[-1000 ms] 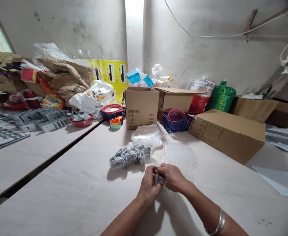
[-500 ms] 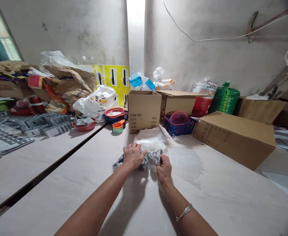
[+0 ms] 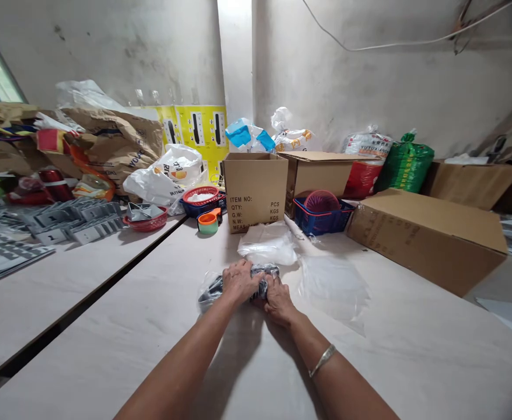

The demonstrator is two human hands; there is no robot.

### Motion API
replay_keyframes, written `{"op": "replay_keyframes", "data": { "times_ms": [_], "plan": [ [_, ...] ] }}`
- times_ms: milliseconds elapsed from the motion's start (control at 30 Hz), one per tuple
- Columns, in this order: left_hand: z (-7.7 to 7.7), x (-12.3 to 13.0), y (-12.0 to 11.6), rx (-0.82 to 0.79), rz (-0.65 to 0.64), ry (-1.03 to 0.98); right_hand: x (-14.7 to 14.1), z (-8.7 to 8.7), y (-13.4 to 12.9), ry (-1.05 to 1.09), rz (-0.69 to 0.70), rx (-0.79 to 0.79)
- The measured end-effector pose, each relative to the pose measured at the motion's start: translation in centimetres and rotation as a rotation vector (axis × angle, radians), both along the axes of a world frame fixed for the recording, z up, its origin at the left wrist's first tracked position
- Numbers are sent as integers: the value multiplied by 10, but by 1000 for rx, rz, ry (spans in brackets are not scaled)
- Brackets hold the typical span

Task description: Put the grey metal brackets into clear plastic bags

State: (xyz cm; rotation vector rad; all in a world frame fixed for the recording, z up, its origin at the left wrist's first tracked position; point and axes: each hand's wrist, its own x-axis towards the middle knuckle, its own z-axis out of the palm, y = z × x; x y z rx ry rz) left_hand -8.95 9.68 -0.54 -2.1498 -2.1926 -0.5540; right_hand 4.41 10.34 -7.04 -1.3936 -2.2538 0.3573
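Note:
A bundle of dark grey metal pieces lies in a clear plastic bag on the pale wooden table. My left hand is closed over the bundle's middle. Right beside it, my right hand grips the bundle's near edge, and a metal bangle circles that wrist. Both hands hide most of the bundle. A loose clear plastic sheet lies to the right, and a folded white plastic bag lies just beyond my hands.
Beyond the hands stand an open cardboard box, a blue basket and a large flat carton. Orange-green tape rolls sit by the box. On the left table, past a dark gap, lie a red basket and stacked printed metal pieces.
My hands have moved from a small piece near the table's middle onto the bundle. They now press together on it, and the right hand sits lower and closer to the left.

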Motion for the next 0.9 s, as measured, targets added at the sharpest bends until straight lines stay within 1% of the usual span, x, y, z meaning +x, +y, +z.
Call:
{"op": "replay_keyframes", "data": {
  "times_ms": [133,200,267,333,400,467,567,600,667,733,800,833,900],
  "plan": [
    [0,5,-2,0,22,39,4,4,-1,40,50,-15],
    [0,6,-3,3,31,53,10,6,-5,104,97,-28],
    [-1,6,-3,16,34,59,20,7,-10,212,157,-25],
    [-2,6,-2,26,31,52,33,8,-16,335,214,15],
    [-5,5,-1,37,17,37,49,7,-22,405,228,70],
    [-7,3,0,54,-5,21,68,6,-26,394,166,122],
    [-9,2,1,90,-19,2,102,7,-30,261,23,185],
    [-8,3,-1,119,-14,0,114,8,-30,204,-18,206],
    [-4,9,-7,234,-18,3,135,9,-29,94,-99,249],
    [1,22,-20,397,-76,-6,154,8,-28,4,-208,287],
    [4,42,-37,523,-197,-64,168,5,-27,-61,-315,290],
    [4,54,-46,555,-268,-119,174,3,-27,-84,-348,275],
    [-2,80,-62,540,-370,-276,183,0,-27,-109,-370,237]
  ]
}}
